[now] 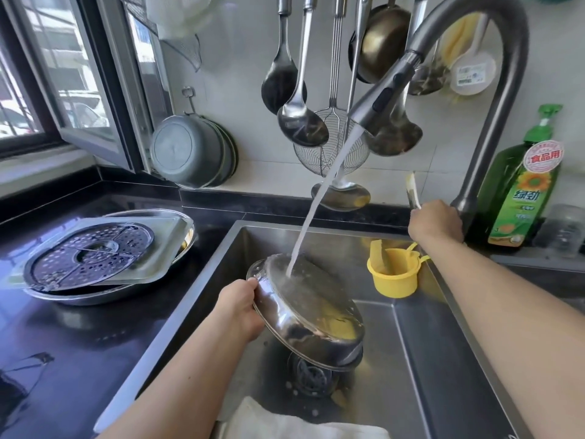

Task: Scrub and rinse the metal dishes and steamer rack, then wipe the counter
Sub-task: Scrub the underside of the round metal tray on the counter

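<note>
Steel, shiny and wet: your left hand (239, 304) grips the rim of the metal dish (308, 312), tilted bottom-up over the sink (427, 359) drain, with the faucet (383, 96) stream striking its underside. Your right hand (435, 221) curls around the faucet handle at the base. The green soap bottle (519, 188) label reads 食品用. The steamer rack (90, 251) sits stacked on trays on the black counter (79, 337) at left, well apart from the sink

White tiled wall (240, 74), dark-framed window (63, 90) at left letting in daylight, glossy black countertop (95, 343)
</note>
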Demonstrator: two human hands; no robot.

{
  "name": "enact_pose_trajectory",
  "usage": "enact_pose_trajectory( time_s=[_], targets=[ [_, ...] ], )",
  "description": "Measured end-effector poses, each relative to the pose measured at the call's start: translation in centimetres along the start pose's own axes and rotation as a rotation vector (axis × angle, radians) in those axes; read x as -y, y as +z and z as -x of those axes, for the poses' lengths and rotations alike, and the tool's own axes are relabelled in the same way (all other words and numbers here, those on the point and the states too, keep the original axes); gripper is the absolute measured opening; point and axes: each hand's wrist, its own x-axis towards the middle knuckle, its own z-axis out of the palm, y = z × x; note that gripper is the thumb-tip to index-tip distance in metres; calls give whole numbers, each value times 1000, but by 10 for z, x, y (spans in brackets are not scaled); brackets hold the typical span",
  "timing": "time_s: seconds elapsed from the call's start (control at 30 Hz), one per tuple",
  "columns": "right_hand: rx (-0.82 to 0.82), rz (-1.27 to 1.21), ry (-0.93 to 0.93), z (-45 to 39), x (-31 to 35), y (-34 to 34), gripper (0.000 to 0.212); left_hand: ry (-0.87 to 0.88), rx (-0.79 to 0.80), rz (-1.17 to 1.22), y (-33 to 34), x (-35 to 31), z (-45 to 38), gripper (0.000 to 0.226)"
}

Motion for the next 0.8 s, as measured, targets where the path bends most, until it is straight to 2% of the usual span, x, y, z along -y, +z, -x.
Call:
enact_pose_trajectory(
  time_s=[0.2, 0.3, 0.4, 0.47, 0.53, 0.6, 0.67, 0.8],
  targets=[
    [-4, -94, 119, -9, 9, 0, 25, -32, -8, 10, -8, -8, -7, 24],
    [-13, -150, 107, -3, 5, 0, 26, -69, 4, 46, -11, -9, -16, 32],
    [-12, -142, -27, 28, -8, -8, 28, -66, 50, 17, -12, -11, -16, 36],
    [61, -122, -111, 59, -19, -16, 35, -12, 88, -51, -11, -10, -14, 34],
    [252, -60, -226, 92, -22, -27, 45, 57, 126, -127, -12, -8, -8, 32],
    [465, -10, -366, 120, -20, -37, 44, 100, 153, -174, -15, -5, -1, 33],
    [606, -107, -464, 144, -18, -41, 44, 141, 177, -239, -17, 0, 9, 35],
    [599, -210, -694, 174, -27, -26, 56, 296, 342, -448, -13, 12, 40, 26]
  ],
)
